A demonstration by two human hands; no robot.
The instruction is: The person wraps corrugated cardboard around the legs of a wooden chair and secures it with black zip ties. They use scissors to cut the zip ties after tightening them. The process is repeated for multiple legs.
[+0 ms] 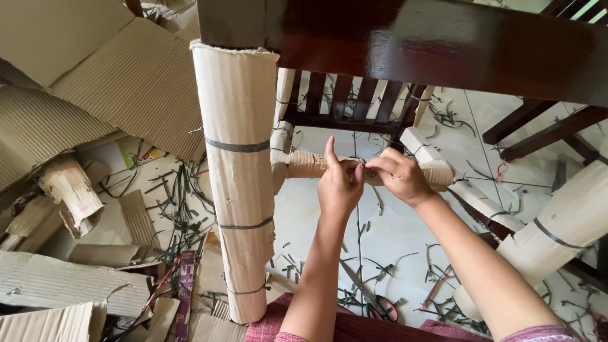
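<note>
- Bright, even daylight; soft shadows on the tiled floor point(405, 234).
- Glare streaks the dark wooden seat point(443, 44).
- Sharp centre; edges bend slightly, wide-angle.

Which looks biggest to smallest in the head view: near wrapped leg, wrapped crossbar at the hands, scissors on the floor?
1. Near wrapped leg, though nearness to the camera inflates it.
2. Wrapped crossbar.
3. Scissors.

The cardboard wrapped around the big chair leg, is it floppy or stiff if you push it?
The corrugated cardboard wrap probably gives a little but springs back, since it curves round the leg without creasing. It likely won't slide, because dark straps cinch it. Its bottom edge looks torn, so it probably rips easily.
</note>
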